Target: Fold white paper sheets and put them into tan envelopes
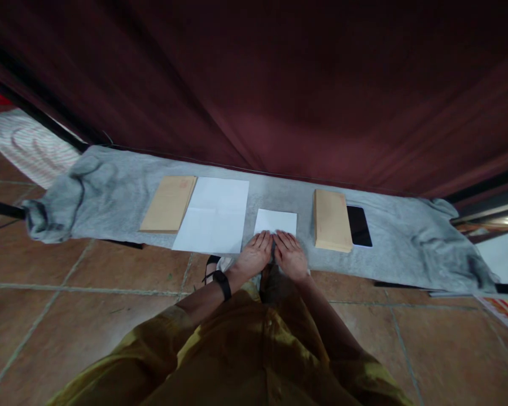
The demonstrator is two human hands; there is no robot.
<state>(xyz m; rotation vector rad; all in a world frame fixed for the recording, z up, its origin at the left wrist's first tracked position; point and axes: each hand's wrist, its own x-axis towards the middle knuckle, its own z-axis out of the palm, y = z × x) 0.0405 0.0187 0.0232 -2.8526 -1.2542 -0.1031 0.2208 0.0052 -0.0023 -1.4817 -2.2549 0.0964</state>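
My left hand (256, 253) and my right hand (290, 254) lie side by side, fingers flat and stretched out, pressing on the near edge of a small folded white paper (276, 221). The paper rests on a grey cloth (122, 175) spread over a low surface. A black band is on my left wrist. Neither hand grips anything.
Left of the folded paper lies a larger white sheet (214, 214), then a stack of brown envelopes (169, 203). To the right are another brown envelope stack (331, 219) and a black phone (359, 225). A dark red curtain (279, 84) hangs behind. Brown floor tiles lie below.
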